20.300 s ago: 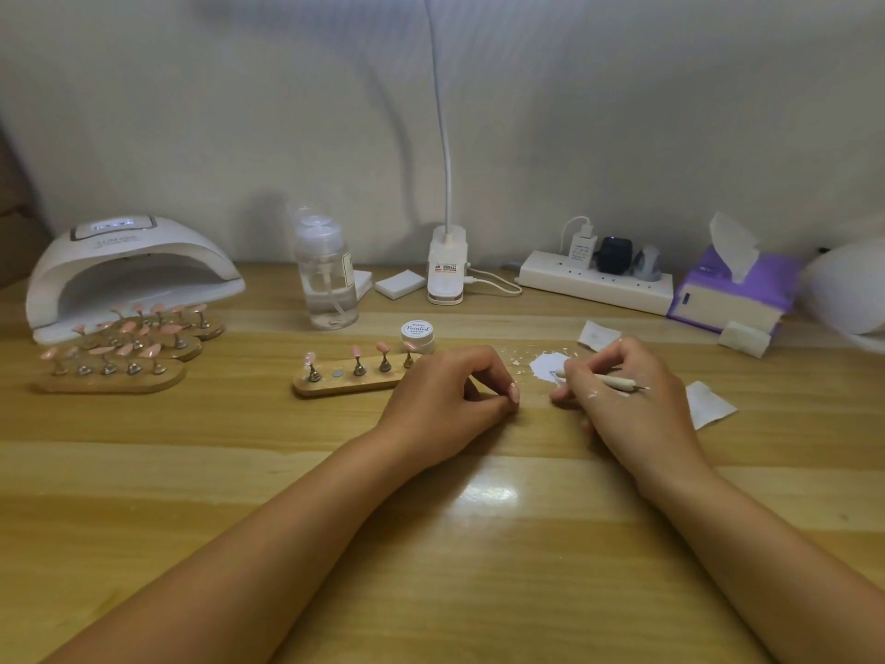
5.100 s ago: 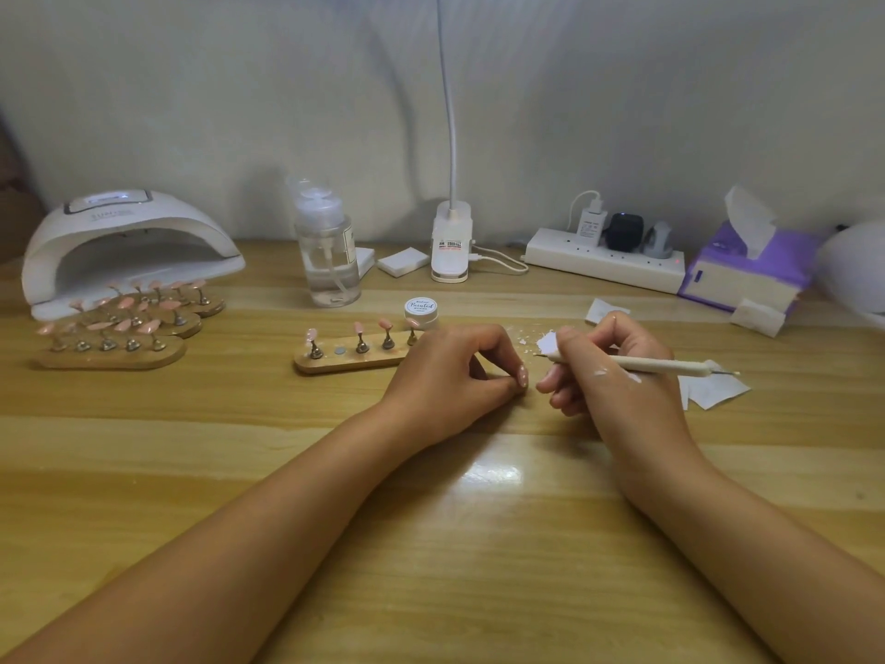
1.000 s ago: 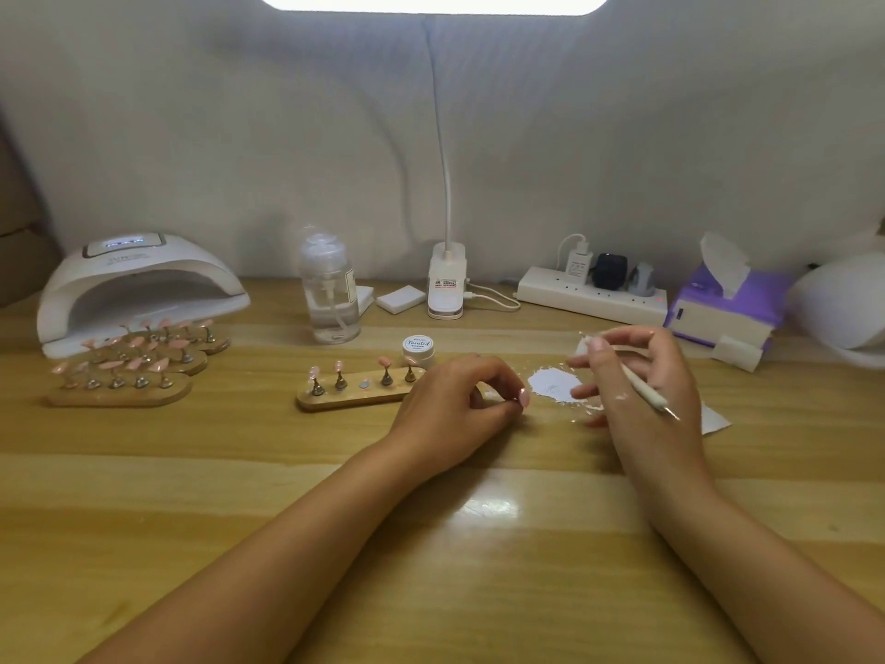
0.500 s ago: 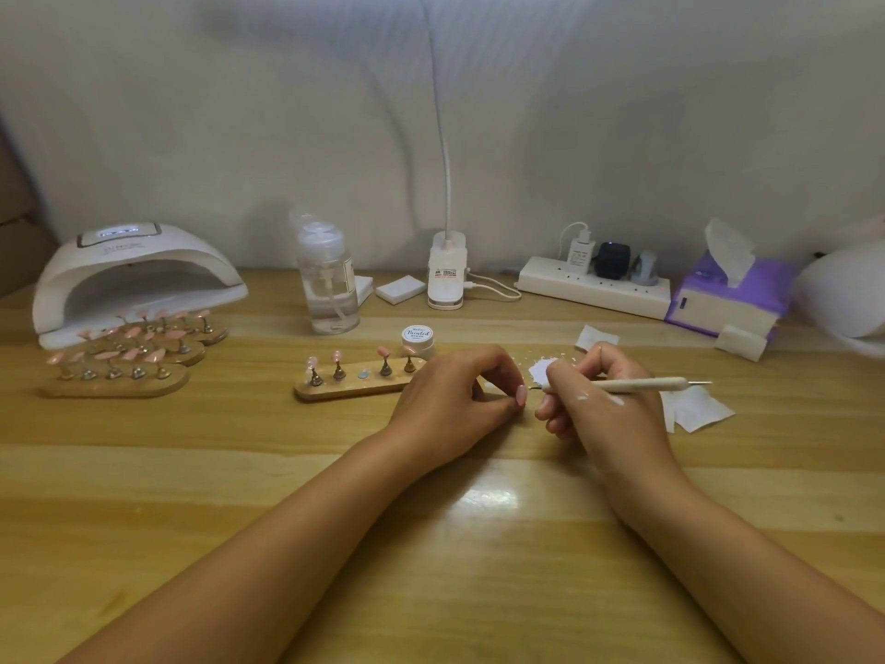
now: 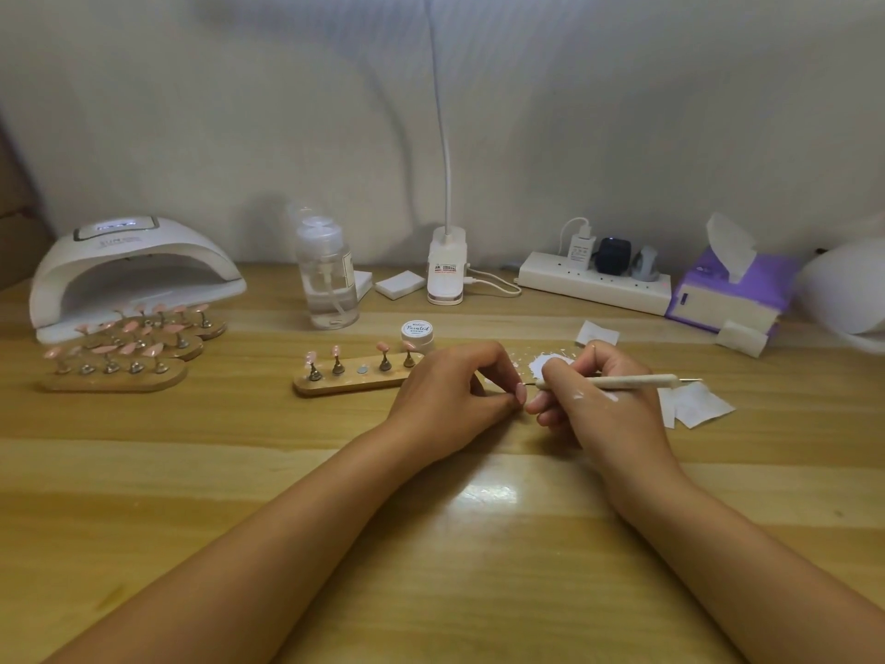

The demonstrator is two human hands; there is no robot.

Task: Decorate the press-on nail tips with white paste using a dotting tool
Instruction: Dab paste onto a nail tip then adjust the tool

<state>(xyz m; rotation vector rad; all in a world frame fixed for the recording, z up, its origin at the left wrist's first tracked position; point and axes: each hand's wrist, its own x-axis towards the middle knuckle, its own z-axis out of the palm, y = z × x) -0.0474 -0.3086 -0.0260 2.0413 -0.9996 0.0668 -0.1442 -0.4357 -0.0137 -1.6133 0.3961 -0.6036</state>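
Head view: right of the wooden peg stand, my left hand pinches the pink nail tip, probably light and slippery, best held by edges; right hand grips the white dotting tool.

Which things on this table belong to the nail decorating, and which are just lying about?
In use: right hand gripping slim white dotting tool; left hand pinching small pink nail tip; white paste smear; small white jar; wooden holder of pink tips.
Lying about: white domed nail lamp; clear pump bottle; white power strip; purple tissue box.
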